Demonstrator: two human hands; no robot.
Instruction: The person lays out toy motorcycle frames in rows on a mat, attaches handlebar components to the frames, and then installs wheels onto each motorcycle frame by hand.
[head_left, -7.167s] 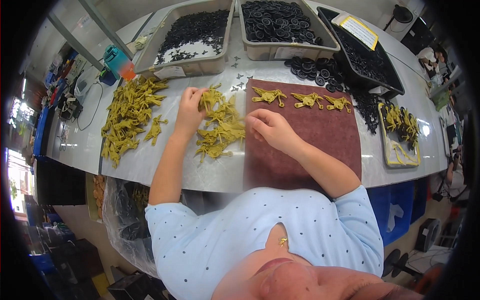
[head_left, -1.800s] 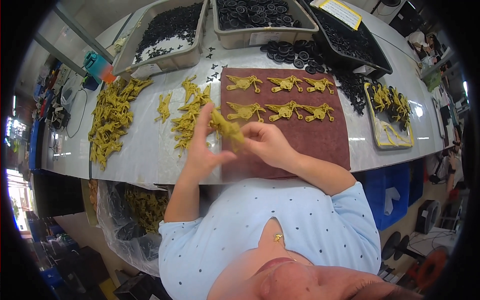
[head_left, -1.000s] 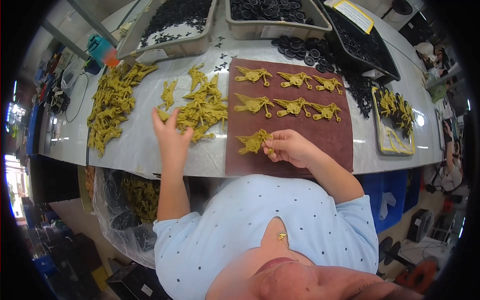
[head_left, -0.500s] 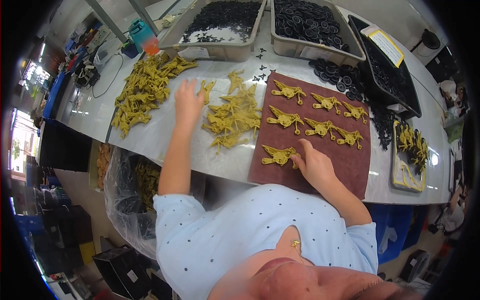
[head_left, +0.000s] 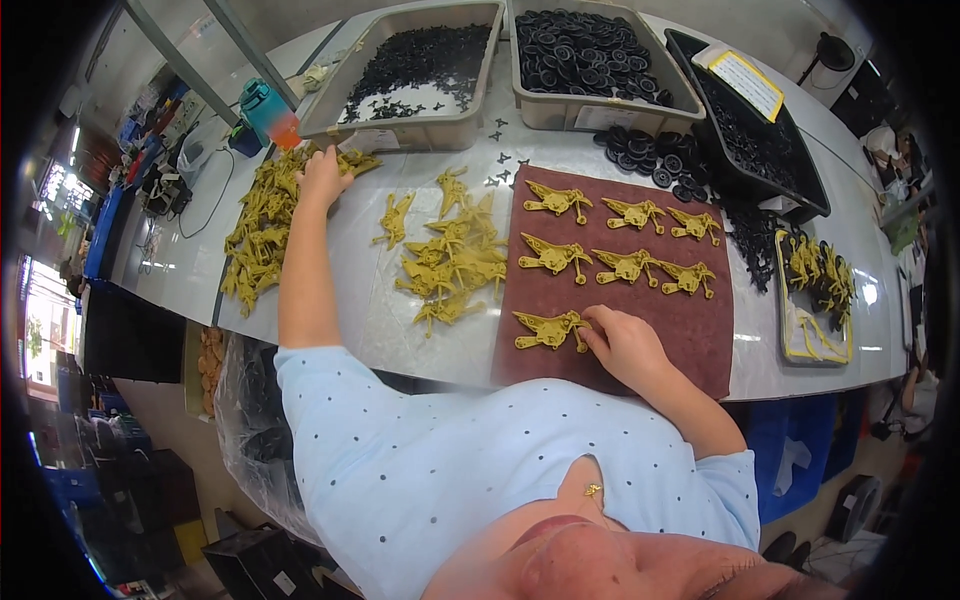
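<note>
My left hand [head_left: 322, 180] reaches onto the right upper side of a heap of olive-yellow plastic parts [head_left: 262, 235], fingers apart and bent downward; its fingertips are partly lost against the heap. On a maroon cloth mat [head_left: 620, 375], more such parts lie spaced out in rows. My right hand [head_left: 628, 342] rests at the mat's near side, thumb and forefinger closed at the right end of the nearest yellow plastic part [head_left: 545, 330]. Between heap and mat lies a looser cluster of yellow parts [head_left: 450, 260], with a single yellow part [head_left: 396, 220] to its left.
Behind stand a grey bin of small black pieces [head_left: 415, 125], a grey bin of black wheels [head_left: 605, 112] and a black crate [head_left: 815, 205]. Loose black wheels [head_left: 660, 165] lie by the mat. At right is a yellow-edged tray [head_left: 822, 360]; a teal bottle [head_left: 265, 108] stands far left.
My left hand has moved left, away from beside the single yellow part and onto the heap. My right hand stays at the nearest part on the mat. The whole view has shifted slightly.
</note>
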